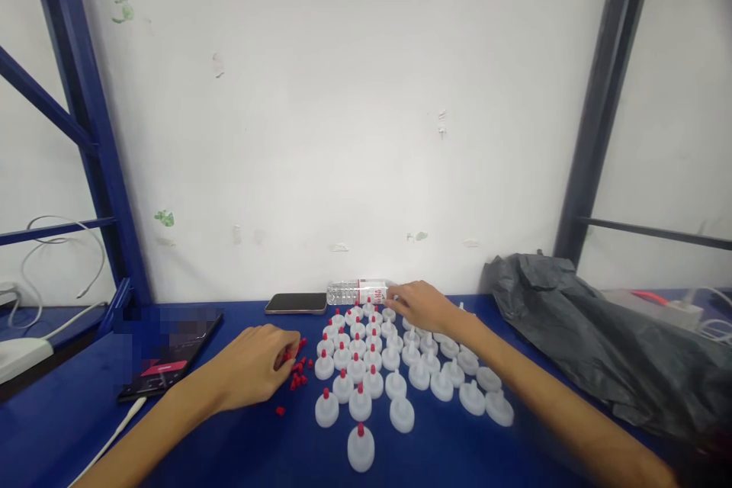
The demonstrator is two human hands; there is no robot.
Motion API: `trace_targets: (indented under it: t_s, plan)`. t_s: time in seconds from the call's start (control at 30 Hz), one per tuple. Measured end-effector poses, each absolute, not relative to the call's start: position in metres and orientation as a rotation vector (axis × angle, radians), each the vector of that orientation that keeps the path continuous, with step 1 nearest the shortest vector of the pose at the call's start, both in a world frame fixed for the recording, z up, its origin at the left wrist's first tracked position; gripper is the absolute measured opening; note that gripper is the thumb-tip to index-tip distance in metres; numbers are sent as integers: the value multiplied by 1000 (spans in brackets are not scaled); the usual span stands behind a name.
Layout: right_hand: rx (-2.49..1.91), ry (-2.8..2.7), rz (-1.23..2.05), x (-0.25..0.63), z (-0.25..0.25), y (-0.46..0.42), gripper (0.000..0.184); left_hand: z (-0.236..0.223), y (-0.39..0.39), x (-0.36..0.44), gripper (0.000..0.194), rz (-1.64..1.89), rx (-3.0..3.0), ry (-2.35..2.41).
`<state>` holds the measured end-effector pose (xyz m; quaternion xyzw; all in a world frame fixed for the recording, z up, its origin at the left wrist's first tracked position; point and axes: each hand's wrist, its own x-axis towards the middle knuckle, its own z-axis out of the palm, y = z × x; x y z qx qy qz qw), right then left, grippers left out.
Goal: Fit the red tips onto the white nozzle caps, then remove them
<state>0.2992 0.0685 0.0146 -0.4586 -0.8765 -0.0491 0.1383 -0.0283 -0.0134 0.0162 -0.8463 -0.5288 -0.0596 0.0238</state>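
My left hand (260, 362) is at the left of the blue table, its fingers curled down over a loose pile of small red caps (297, 377). Red shows between its thumb and fingertips. At the far rows of white disc-shaped pieces with spouts (360, 448), my right hand (423, 305) pinches its fingers together just above a white piece (389, 314); whatever the fingertips hold is hidden. Red caps sit on the spouts of the pieces on the left and middle. Bare spouts (419, 374) show on the pieces to the right, partly behind my right forearm.
Against the wall lie a clear plastic bottle (348, 292) on its side and a phone (296, 303). Another phone (171, 358), lit and plugged into a white cable, lies at left. A dark grey plastic bag (549, 335) is heaped at right. Metal posts (97, 122) frame the table.
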Motion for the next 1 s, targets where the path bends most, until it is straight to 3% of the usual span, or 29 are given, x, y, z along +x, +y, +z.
trace_targets:
  t_s: [0.3, 0.53, 0.8, 1.0]
  plan:
    - [-1201, -2663, -159, 300, 9, 66, 50, 15, -15, -33, 9, -150, -2642, -1642]
    - [-1148, -2465, -236, 282, 35, 46, 32, 31, -23, -22, 23, -439, -2622, -1542]
    - [-578, -2624, -438, 224, 39, -17, 36, 15, -29, -7, 24, -546, -2662, -1283]
    - [-415, -2580, -493, 219, 39, -29, 36, 8, -36, -3, 27, -641, -2735, -1125]
